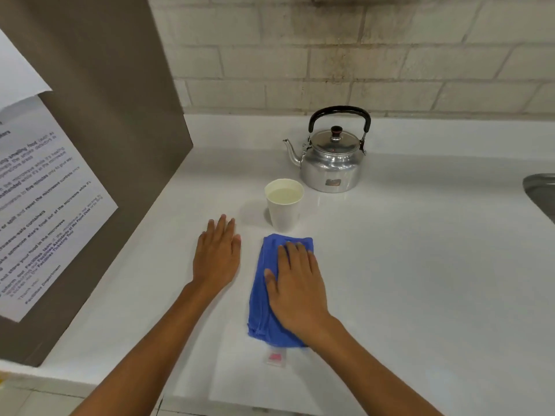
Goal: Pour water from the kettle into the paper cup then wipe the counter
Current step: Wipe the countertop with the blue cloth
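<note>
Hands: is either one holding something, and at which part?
Nothing is gripped. The right hand presses flat on the cloth's middle; the left hand lies flat on the counter.

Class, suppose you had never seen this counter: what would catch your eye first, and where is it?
The blue cloth stands out, flat on the white counter under the right hand. Behind it stands a paper cup of water, and further back a shiny kettle.

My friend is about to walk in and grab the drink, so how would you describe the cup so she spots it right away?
Start at the shiny metal kettle standing on the white counter by the brick wall. Just in front of its spout stands the paper cup, upright and filled with liquid. It is the only plain white, open-topped thing there, just beyond the blue cloth under the right hand.
</note>
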Demonstrator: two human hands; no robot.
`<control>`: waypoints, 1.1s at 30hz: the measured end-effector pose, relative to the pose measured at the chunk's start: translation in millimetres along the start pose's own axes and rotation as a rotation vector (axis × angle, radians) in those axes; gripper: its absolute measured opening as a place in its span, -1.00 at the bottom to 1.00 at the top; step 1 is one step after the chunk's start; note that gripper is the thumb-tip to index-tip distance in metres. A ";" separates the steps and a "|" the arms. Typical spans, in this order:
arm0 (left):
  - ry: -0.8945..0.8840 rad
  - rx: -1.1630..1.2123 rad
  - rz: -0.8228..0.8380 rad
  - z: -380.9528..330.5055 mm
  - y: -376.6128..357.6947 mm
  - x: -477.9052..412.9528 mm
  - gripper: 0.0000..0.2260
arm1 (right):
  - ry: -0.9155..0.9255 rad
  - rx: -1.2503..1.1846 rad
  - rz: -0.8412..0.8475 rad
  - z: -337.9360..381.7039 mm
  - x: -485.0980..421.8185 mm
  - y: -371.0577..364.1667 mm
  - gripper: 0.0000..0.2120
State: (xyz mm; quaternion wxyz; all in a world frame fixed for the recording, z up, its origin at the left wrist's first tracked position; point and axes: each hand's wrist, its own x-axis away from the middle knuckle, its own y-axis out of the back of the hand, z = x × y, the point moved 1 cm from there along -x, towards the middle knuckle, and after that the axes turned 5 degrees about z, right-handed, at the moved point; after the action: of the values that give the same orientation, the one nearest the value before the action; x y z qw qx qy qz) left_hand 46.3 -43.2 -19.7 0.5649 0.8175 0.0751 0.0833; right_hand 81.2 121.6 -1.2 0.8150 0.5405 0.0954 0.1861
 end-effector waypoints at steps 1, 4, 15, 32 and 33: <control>0.000 -0.053 0.021 2.2 -4.6 -2.2 -0.55 | -0.033 0.014 0.026 6.8 -0.5 -8.2 -0.44; 0.005 -0.138 0.029 5.5 -14.4 -4.2 -0.54 | -0.107 0.141 0.025 17.5 -4.6 -25.1 -0.41; -0.025 -0.138 0.037 12.0 -19.0 -5.9 -0.53 | -0.154 0.253 -0.011 -66.3 29.5 2.1 -0.47; -0.025 -0.100 0.015 7.8 -18.5 -4.8 -0.53 | -0.384 0.213 -0.113 -127.5 -9.2 25.7 -0.49; -0.024 -0.100 0.017 7.8 -18.3 -4.7 -0.53 | -0.395 0.210 -0.105 -121.7 -23.3 26.3 -0.49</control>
State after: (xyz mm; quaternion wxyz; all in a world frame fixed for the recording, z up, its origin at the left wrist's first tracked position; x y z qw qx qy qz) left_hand 42.8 -44.9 -39.8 0.6053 0.7897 0.0571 0.0820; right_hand 11.3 224.1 -26.5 0.7656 0.6426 -0.0193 0.0232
